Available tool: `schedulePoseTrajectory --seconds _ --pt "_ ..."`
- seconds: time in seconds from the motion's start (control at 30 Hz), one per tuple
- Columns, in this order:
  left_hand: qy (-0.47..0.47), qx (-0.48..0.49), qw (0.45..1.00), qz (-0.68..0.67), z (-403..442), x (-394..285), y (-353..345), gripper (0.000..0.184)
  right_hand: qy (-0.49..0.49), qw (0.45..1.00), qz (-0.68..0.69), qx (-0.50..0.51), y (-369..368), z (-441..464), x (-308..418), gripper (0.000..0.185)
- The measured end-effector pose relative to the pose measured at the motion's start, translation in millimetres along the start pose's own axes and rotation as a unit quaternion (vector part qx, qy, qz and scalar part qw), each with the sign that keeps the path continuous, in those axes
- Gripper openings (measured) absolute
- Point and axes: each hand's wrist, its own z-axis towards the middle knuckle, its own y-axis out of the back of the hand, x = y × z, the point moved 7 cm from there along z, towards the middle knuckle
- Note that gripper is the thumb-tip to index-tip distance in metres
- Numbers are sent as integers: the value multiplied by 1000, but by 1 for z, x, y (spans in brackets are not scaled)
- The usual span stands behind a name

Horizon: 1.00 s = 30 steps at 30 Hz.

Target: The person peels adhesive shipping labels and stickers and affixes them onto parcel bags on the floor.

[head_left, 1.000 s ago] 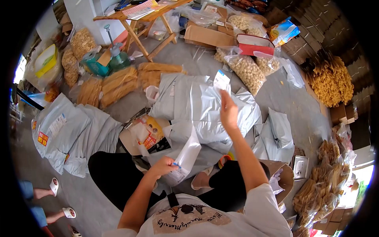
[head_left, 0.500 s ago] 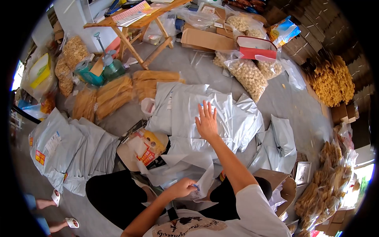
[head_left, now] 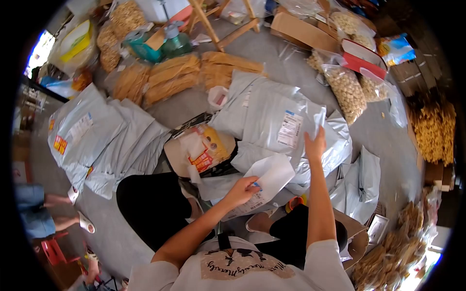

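Pinched in my left hand [head_left: 244, 190] is a strip of white label sheets [head_left: 271, 175], with printed labels on its lower part. My right hand [head_left: 315, 144] rests at the right side of a large grey plastic parcel, its fingers apart and nothing in them. A printed shipping label [head_left: 290, 129] with a blue top lies on that grey parcel [head_left: 264, 106], just left of my right hand. Below the parcel, between my legs, more grey plastic [head_left: 213, 186] lies partly under the label strip.
Grey parcels [head_left: 111, 140] lie at the left and smaller ones [head_left: 361, 186] at the right. An open box [head_left: 199, 150] and an orange tape roll [head_left: 294, 203] are near my knees. Bagged goods [head_left: 344, 89] and a wooden stand [head_left: 238, 34] are beyond. Another person's legs [head_left: 58, 211] show at left.
The blue-topped label, earlier in my right hand, now lies on the large parcel. My right hand has moved off it to the right. My left hand has raised the label strip. The view has shifted.
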Motion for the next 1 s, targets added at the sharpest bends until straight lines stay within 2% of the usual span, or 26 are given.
schedulePoseTrajectory --seconds 0.03,0.1,0.17,0.2,0.33,0.4,0.43,0.5,0.53,0.6,0.63,0.7,0.77,0.87,0.9,0.93,0.97,1.0 --pt "-7 11 998 -54 0 -2 -5 17 -64 997 -40 -5 5 -11 -23 71" --pt "-4 21 999 -41 -3 0 -10 18 -134 989 -12 53 -16 -31 -64 85" --pt "56 52 994 -81 -7 3 -18 19 -159 986 12 51 -2 -53 -43 88" --pt "53 54 994 -81 -8 4 -19 19 -186 981 35 48 4 -60 -36 91" --pt "50 49 996 -60 -11 10 -18 18 -225 965 86 109 4 -57 -34 85" --pt "54 51 996 -52 -16 9 -17 18 -315 884 294 184 -7 -63 -27 73" --pt "63 62 995 -34 -19 7 -18 18 -310 885 293 183 -7 -61 -24 73" --pt "71 71 995 -18 -24 8 -16 18 -320 846 386 179 -10 -59 -14 64" --pt "83 104 991 -1 -26 15 -19 18 -317 848 385 181 -9 -58 -9 64" --pt "96 135 986 15 -32 21 -22 18 -348 803 453 170 -6 -59 3 66" --pt "112 145 983 28 -36 20 -22 18 -347 803 452 172 1 -59 17 66" --pt "128 154 979 42 -41 21 -19 19 -308 770 516 212 10 -59 57 59" --pt "133 196 971 37 -45 24 -22 19 -276 778 523 213 8 -60 90 55" --pt "106 205 972 40 -45 24 -20 18 -216 809 495 232 -7 -59 152 51" --pt "106 214 970 43 -46 29 -19 18 -199 782 525 270 -34 -55 162 54" --pt "81 194 975 71 -44 33 -12 18 -196 806 489 269 -57 -50 172 56" --pt "53 179 978 99 -41 33 -6 18 -221 827 432 285 -49 -52 207 57" --pt "50 200 973 102 -41 29 -3 18 -154 856 414 267 -95 -43 207 58"
